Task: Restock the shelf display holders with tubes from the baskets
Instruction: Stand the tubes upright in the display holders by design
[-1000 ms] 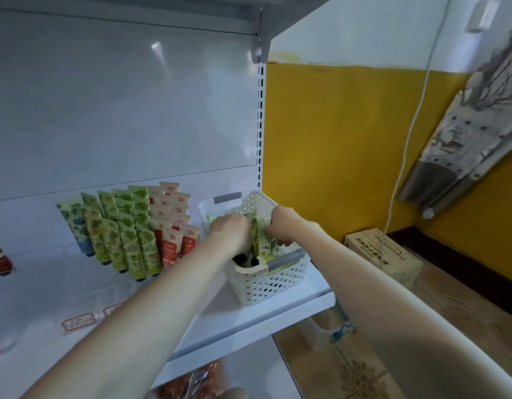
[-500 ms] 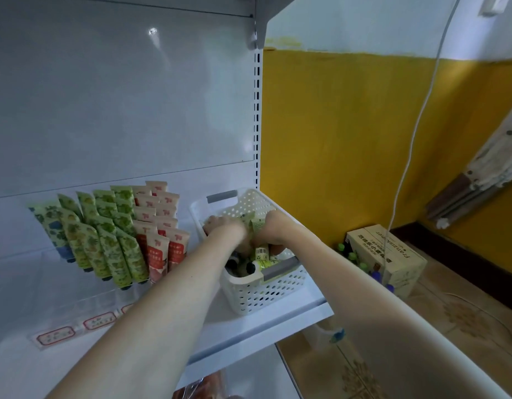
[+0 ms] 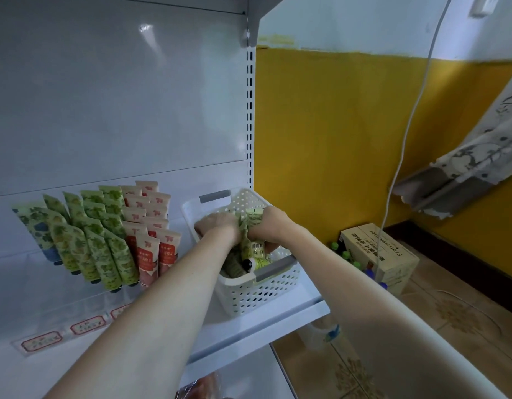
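- Reaching into the white basket (image 3: 249, 286) at centre frame, your right hand (image 3: 273, 226) is curled round a bunch of green tubes (image 3: 256, 246). Your left hand (image 3: 217, 226) dips in just beside it, knuckles up.
- Turn the bunch so all the caps point one way before you lift. The stocked tubes (image 3: 99, 240) in the display holder (image 3: 85, 311) at lower left stand caps down.
- Lift straight up past the basket's rim. A snagged tube could drag the basket, which sits near the front edge of the shelf (image 3: 278, 321).
- Your left fingertips are buried among the tubes, so I cannot tell whether that hand grips anything.
- Your hands hide how many tubes are left in the basket, and the labels on the holder's front are too blurred to read.
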The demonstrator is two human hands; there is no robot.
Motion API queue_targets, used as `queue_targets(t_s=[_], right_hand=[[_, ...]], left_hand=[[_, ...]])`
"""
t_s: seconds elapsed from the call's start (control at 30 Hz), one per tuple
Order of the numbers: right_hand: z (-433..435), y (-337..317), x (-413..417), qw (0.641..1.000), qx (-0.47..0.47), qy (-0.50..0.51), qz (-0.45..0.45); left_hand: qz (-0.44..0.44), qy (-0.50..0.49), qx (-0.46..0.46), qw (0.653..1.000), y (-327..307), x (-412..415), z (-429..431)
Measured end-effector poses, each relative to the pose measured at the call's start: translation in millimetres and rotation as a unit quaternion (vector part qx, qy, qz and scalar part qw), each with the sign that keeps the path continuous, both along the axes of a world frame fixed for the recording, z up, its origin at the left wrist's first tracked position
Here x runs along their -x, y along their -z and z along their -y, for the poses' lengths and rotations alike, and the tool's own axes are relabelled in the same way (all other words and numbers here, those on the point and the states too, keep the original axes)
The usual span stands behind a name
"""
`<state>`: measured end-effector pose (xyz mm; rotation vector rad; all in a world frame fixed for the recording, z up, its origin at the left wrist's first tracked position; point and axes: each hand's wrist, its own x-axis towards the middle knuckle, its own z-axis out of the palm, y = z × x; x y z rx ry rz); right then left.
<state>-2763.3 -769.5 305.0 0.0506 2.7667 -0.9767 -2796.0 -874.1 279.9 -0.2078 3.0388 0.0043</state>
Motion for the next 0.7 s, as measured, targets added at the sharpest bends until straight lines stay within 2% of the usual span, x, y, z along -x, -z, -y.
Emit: queue_targets(t_s=[0.1, 0.17, 0.23, 0.33, 0.4, 0.53, 0.63, 0.7], right_hand=[[-2.5, 1.8, 0.8, 1.000, 0.016, 0.004, -0.005], [-2.9, 1.4, 0.3, 0.999, 0.037, -0.001, -0.012], [-3.3, -1.4, -1.0, 0.997, 0.065, 0.000, -0.028], [-6.0, -11.0, -3.7, 0.989, 0.124, 0.013, -0.079], [-7.8, -20.2, -6.5, 0.979, 0.171, 0.034, -0.110], [-4.9, -40.3, -24.0, 0.945, 0.288, 0.050, -0.148], [1.5, -53.3, -46.7, 0.907, 0.400, 0.033, -0.130], [7.8, -59.4, -63.0, 0.875, 0.474, 0.014, -0.099]], left_hand=[[-0.002, 0.034, -0.001, 0.999, 1.6, 1.4, -0.1], [0.000, 0.035, -0.033, 0.999, 0.1, 1.4, 2.4], [-0.015, 0.017, -0.105, 0.994, -3.6, 2.2, 4.4], [-0.098, -0.010, -0.239, 0.966, -17.9, -3.1, 6.3], [-0.165, -0.020, -0.336, 0.927, -33.4, -17.7, 10.2], [-0.253, 0.002, -0.556, 0.792, -61.6, -71.4, 24.6], [-0.252, 0.013, -0.664, 0.704, -66.1, -118.2, 45.9], [-0.236, 0.012, -0.715, 0.658, -63.8, -145.0, 62.3]])
